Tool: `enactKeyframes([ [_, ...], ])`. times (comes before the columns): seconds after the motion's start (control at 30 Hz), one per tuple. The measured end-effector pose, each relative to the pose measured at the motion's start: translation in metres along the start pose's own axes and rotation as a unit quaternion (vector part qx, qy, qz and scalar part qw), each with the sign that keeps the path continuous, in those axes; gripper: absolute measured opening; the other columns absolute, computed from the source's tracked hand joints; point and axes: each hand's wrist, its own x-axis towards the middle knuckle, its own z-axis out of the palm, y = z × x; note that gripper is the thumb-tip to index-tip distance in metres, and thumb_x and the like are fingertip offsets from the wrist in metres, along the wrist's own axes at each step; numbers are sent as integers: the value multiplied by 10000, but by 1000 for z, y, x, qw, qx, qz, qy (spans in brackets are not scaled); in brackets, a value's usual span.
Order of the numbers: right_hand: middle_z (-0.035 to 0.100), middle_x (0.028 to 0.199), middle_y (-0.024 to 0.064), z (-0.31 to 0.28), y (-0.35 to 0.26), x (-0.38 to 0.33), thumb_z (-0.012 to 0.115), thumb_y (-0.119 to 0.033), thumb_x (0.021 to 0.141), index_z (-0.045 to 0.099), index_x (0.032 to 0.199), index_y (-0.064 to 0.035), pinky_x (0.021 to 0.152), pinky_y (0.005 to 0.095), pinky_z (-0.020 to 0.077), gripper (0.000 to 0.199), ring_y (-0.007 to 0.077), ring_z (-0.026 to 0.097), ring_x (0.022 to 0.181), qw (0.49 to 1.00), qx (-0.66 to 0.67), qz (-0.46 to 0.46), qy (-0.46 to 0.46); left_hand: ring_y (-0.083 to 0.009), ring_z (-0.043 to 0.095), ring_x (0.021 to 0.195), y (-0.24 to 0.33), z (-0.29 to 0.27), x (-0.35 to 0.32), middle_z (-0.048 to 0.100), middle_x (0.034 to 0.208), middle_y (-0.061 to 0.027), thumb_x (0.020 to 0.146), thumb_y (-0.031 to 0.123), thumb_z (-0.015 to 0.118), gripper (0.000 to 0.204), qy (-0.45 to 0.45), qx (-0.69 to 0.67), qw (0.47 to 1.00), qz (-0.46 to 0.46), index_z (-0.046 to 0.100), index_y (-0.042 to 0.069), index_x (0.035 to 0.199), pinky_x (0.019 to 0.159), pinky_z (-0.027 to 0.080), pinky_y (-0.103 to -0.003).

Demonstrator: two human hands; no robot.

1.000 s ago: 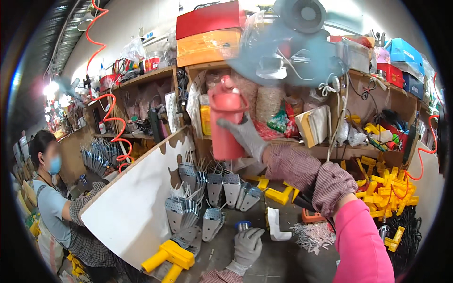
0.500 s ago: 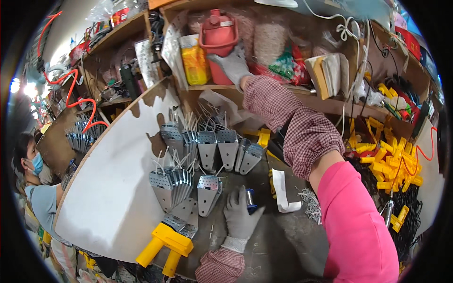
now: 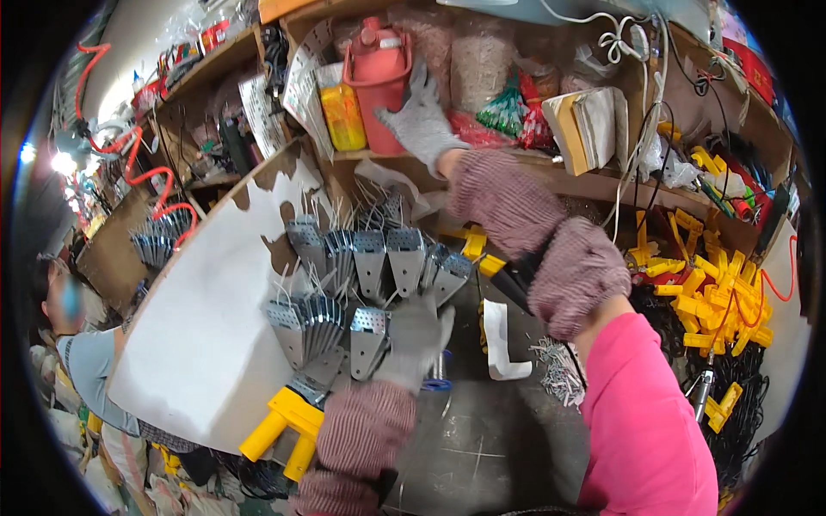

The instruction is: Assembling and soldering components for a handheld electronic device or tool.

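My right hand (image 3: 418, 120), in a grey glove, reaches up to the shelf with its fingers spread, beside a red plastic bucket (image 3: 379, 95) and apparently touching its side. A red lidded container (image 3: 376, 52) sits in the bucket. My left hand (image 3: 411, 340), also gloved, is smeared by motion over the bench, next to a grey metal plate with small holes (image 3: 367, 344); its fingertips are unclear. Just right of its wrist stands a blue spool of wire (image 3: 438, 378). Several similar metal plates with white wires (image 3: 370, 258) stand in rows beyond.
A yellow two-pronged plastic part (image 3: 288, 421) lies at the near left beside a white board (image 3: 198, 327). Yellow plastic parts (image 3: 723, 292) pile up at right. A white paper strip (image 3: 499, 344) and small pins (image 3: 559, 370) lie on the bench. A co-worker (image 3: 95, 370) is at far left.
My left hand has moved left and away from beside the spool, toward the metal plates. My right hand remains at the bucket, its fingers now more spread. The view has shifted slightly.
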Motion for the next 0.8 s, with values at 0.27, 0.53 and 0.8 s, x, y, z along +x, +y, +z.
enactKeyframes([
  [0.27, 652, 1143, 186, -70, 57, -188, 532, -300, 968, 624, 1176, -61, 921, 418, 519, 329, 356, 638, 1073, 921, -21, 53, -384, -347, 656, 1057, -1, 41, 44, 560, 1253, -219, 849, 395, 692, 635, -122, 40, 967, -222, 459, 27, 1311, 833, 557, -467],
  [0.53, 652, 1125, 210, -4, 87, -234, 510, -316, 917, 662, 1132, -87, 978, 438, 486, 349, 378, 618, 1106, 875, -107, 159, -444, -281, 645, 1061, -13, 77, 51, 577, 1094, -112, 766, 468, 774, 654, -108, 209, 967, -100, 495, 85, 1216, 910, 516, -443],
  [0.8, 659, 1067, 265, -36, 106, -247, 586, -270, 912, 538, 1184, -42, 925, 475, 485, 358, 421, 628, 1044, 884, 23, 232, -406, -327, 629, 1121, -3, 84, 66, 602, 1158, -188, 709, 468, 838, 794, -158, 14, 957, -242, 445, 36, 1247, 908, 535, -411],
])
